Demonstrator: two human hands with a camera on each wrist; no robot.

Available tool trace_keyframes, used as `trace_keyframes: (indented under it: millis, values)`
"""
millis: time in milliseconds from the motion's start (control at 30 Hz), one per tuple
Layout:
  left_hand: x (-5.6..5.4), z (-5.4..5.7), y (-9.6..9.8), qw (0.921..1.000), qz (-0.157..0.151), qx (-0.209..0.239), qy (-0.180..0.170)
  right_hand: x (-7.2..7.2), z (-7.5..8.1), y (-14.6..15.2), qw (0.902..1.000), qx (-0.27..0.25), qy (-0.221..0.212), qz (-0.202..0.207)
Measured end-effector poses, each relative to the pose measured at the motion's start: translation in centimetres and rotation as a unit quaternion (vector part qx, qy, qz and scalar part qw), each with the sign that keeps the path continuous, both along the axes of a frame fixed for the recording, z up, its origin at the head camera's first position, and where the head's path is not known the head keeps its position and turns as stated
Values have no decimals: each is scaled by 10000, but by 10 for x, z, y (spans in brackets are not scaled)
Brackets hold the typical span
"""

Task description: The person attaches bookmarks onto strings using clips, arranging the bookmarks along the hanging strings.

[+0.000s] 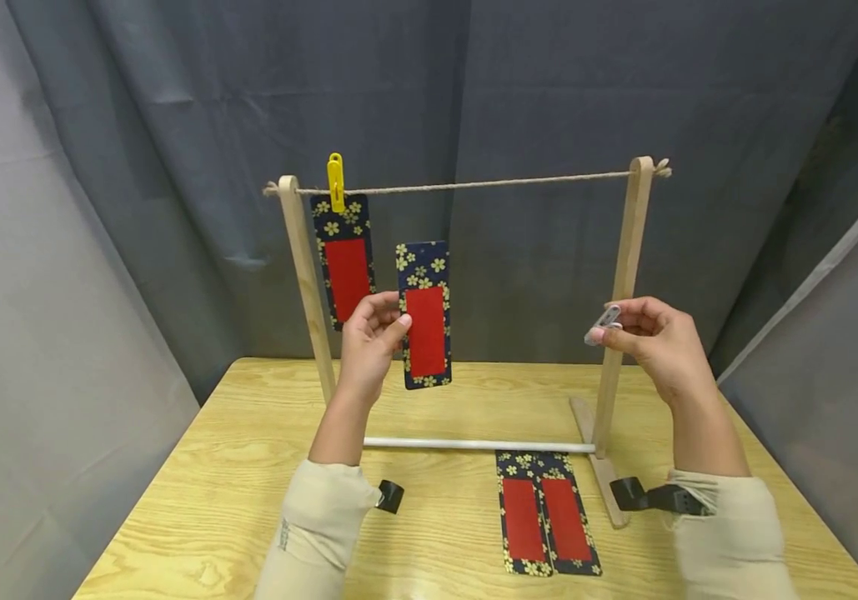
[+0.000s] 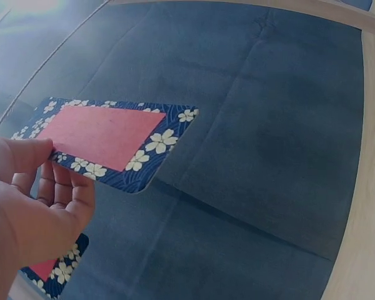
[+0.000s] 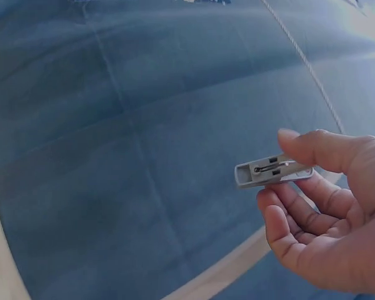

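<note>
My left hand (image 1: 370, 343) pinches a dark blue floral card with a red panel (image 1: 425, 329) by its left edge, holding it upright below the rope (image 1: 466, 184). In the left wrist view the thumb lies over the red side of that card (image 2: 106, 134), with the fingers behind it. Over near the right post, my right hand (image 1: 649, 337) pinches a grey clothespin (image 1: 604, 325) between thumb and fingers. The right wrist view shows the spring side of this clothespin (image 3: 272, 171). A similar card (image 1: 348, 271) hangs at the rope's left end under a yellow clothespin (image 1: 335, 183).
Two more floral cards (image 1: 522, 521) lie side by side on the wooden table (image 1: 211, 500). The rope runs between a left post (image 1: 301, 258) and a right post (image 1: 627, 242). A white bar (image 1: 474, 445) joins them low down. Grey curtains (image 1: 549, 92) hang behind.
</note>
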State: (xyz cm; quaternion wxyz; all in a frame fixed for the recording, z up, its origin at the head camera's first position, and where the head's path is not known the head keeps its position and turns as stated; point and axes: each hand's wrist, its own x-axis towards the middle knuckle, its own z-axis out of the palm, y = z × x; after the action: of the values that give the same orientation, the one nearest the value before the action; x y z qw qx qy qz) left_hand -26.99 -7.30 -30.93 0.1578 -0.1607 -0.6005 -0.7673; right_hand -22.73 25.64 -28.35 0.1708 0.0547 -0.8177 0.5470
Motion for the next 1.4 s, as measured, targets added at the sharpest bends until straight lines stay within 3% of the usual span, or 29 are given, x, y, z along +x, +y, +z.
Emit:
trace_keyframes:
  millis: [167, 467, 800, 967, 1400]
  values:
    - [-2, 9, 4, 10000, 42, -8, 9, -3, 25, -12, 9998, 161, 112, 63]
    - [-5, 23, 8, 9996, 157, 42, 231, -15, 62, -33, 9962, -144, 830, 237]
    - [-12, 29, 11, 9991, 279, 300, -62, -19, 100, -53, 9843, -856, 1103, 1083]
    - [-14, 34, 10, 9991, 222, 353, -1, -22, 123, -68, 9770, -1063, 1201, 1408]
    - [-15, 46, 10, 9995, 283, 128, -107, -41, 171, -106, 9809, -13, 1444, 1305]
